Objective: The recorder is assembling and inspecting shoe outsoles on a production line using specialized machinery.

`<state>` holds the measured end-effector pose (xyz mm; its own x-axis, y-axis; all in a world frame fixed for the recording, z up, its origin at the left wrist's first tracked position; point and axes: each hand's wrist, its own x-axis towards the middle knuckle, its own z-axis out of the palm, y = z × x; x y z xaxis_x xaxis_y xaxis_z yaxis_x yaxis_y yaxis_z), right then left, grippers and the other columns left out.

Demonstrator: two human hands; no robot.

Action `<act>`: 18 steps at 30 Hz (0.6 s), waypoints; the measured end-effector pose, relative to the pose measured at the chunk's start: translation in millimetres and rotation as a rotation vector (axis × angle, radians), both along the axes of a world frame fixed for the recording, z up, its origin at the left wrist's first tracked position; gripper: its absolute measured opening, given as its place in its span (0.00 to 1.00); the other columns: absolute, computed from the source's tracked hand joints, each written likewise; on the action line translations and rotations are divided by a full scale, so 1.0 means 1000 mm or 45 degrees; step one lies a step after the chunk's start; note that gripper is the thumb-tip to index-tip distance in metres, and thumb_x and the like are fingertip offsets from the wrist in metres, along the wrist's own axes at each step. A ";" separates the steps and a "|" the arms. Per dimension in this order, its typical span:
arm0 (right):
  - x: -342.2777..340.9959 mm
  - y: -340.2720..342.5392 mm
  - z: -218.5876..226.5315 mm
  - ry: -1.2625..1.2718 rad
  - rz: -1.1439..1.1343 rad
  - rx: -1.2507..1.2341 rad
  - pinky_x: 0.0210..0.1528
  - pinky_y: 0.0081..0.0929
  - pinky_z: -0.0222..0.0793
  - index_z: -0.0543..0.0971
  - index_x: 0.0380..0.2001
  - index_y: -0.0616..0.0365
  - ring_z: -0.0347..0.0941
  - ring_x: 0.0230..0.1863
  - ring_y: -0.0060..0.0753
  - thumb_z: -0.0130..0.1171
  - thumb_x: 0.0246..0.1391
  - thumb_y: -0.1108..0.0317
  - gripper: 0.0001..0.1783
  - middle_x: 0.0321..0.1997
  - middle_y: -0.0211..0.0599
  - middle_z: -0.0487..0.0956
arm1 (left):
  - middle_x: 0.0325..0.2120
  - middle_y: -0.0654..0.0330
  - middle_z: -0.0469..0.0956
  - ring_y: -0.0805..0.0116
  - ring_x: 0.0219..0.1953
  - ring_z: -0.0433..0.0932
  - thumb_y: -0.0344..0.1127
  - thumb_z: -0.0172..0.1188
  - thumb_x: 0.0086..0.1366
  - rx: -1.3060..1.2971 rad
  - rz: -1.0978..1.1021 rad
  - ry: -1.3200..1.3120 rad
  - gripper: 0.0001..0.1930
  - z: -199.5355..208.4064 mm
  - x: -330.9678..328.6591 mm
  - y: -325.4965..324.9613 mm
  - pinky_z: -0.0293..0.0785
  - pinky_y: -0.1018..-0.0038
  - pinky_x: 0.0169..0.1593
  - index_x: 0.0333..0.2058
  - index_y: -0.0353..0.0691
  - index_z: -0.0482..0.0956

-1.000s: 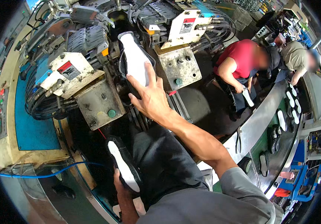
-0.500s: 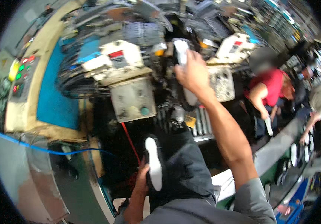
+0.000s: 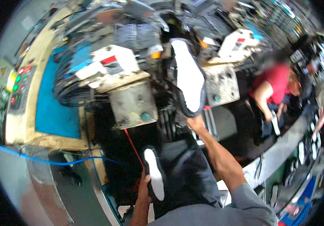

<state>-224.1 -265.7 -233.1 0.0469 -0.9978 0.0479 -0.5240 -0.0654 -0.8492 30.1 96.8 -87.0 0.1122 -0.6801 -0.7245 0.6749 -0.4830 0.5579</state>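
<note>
In the head view, a dark shoe upper with a broad white underside [image 3: 190, 77] stands between the two cream blocks of the machine, its underside toward me. My right hand [image 3: 195, 122] is closed at its near, rounded end; the fingers are mostly hidden behind it. Low down by my left thigh, my left hand [image 3: 144, 184] grips a second dark shoe [image 3: 154, 175] by its side. The white underside of that one faces up, and the fingers beneath are out of sight.
A cream machine block [image 3: 118, 64] with a metal plate stands left of the shoe, a matching block [image 3: 237, 47] right. Far left is a button panel [image 3: 21, 88]; a blue hose [image 3: 52, 162] crosses below it. A co-worker in red [image 3: 269, 84] holds a white-soled shoe at right.
My right hand has gone from the top of the shoe at the machine to its near end. More of the white underside shows now. My left hand still holds its shoe.
</note>
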 end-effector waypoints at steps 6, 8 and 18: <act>0.049 0.043 0.111 -0.309 0.127 0.144 0.60 0.48 0.79 0.79 0.59 0.64 0.84 0.57 0.60 0.69 0.56 0.67 0.28 0.53 0.59 0.86 | 0.73 0.51 0.69 0.48 0.69 0.72 0.54 0.65 0.67 -0.084 0.113 -0.102 0.50 0.025 -0.003 -0.003 0.72 0.53 0.70 0.83 0.51 0.54; 0.038 0.009 0.108 -0.178 0.179 0.036 0.63 0.50 0.78 0.78 0.61 0.63 0.83 0.61 0.63 0.70 0.56 0.67 0.29 0.57 0.63 0.85 | 0.66 0.52 0.74 0.51 0.64 0.76 0.55 0.65 0.68 -0.103 0.074 -0.107 0.47 0.038 -0.013 -0.025 0.76 0.54 0.66 0.80 0.48 0.58; -0.014 0.092 0.252 0.271 0.523 -0.642 0.69 0.54 0.72 0.82 0.56 0.66 0.77 0.64 0.62 0.69 0.58 0.68 0.23 0.59 0.55 0.83 | 0.74 0.50 0.67 0.49 0.72 0.71 0.48 0.54 0.72 -0.081 0.071 -0.065 0.43 0.050 -0.018 -0.037 0.68 0.52 0.74 0.83 0.51 0.53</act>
<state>-237.8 -174.0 19.0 0.4769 -0.7553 0.4497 -0.5245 -0.6550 -0.5439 12.0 59.8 -36.8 0.1867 -0.7162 -0.6725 0.6698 -0.4080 0.6205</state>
